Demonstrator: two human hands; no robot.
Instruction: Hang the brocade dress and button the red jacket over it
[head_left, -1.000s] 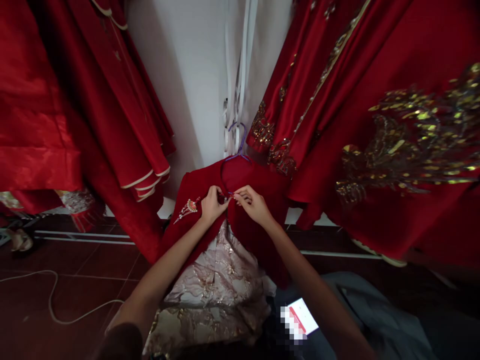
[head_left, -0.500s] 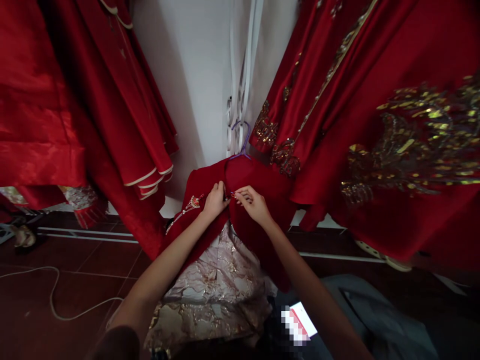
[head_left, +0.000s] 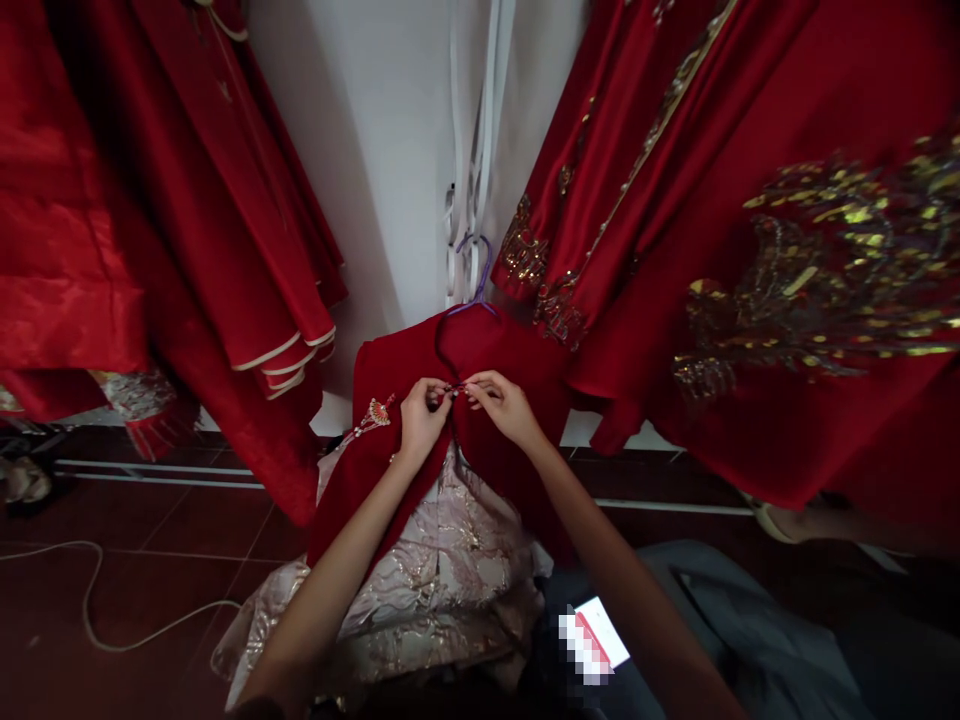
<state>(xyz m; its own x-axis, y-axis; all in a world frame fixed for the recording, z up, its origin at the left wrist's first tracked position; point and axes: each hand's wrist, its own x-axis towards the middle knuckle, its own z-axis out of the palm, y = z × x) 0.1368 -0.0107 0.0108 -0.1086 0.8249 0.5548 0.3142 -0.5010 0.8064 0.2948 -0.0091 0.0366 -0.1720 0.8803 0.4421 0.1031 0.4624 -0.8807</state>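
A dark red jacket (head_left: 517, 365) hangs on a purple hanger (head_left: 472, 285) in front of me, over a pale pink and gold embroidered dress (head_left: 442, 570). My left hand (head_left: 421, 418) pinches the jacket's left front edge at the neck. My right hand (head_left: 501, 403) pinches the right front edge, fingertips meeting the left hand's at a small fastening. A red and gold tassel brooch (head_left: 373, 415) hangs on the jacket just left of my left hand.
Red satin gowns (head_left: 225, 230) hang at the left; gowns with gold sequin embroidery (head_left: 810, 280) hang at the right. A white wall (head_left: 390, 150) stands behind. A white cable (head_left: 97, 610) lies on the dark red tiled floor. A white card (head_left: 600, 635) rests near my lap.
Both hands stay pinched at the jacket's neck opening; the left hand's fingers have shifted slightly. The view has swayed a little and more of the pale dress shows below.
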